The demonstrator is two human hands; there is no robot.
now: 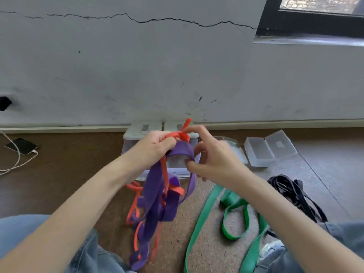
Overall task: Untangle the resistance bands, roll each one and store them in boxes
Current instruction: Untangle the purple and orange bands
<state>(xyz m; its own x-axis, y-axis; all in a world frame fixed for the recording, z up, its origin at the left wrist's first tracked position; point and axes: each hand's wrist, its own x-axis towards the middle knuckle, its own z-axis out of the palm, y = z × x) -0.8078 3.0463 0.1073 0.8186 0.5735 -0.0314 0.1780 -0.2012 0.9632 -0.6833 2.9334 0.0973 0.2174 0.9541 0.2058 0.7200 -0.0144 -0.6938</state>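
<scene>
The left hand [157,143] grips the orange band [178,134] where it knots over the purple band [155,196], the right hand [211,156] pinching both, so best ease the knot loose gently above the near floor, not yank.

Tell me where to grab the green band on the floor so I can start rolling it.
Take the green band at the small closed loop beside the right forearm, coming straight down from above. It lies flat on the floor, apart from the purple band and the orange band tangled in both hands, and that rounded end looks like a natural starting point for a roll.
</scene>
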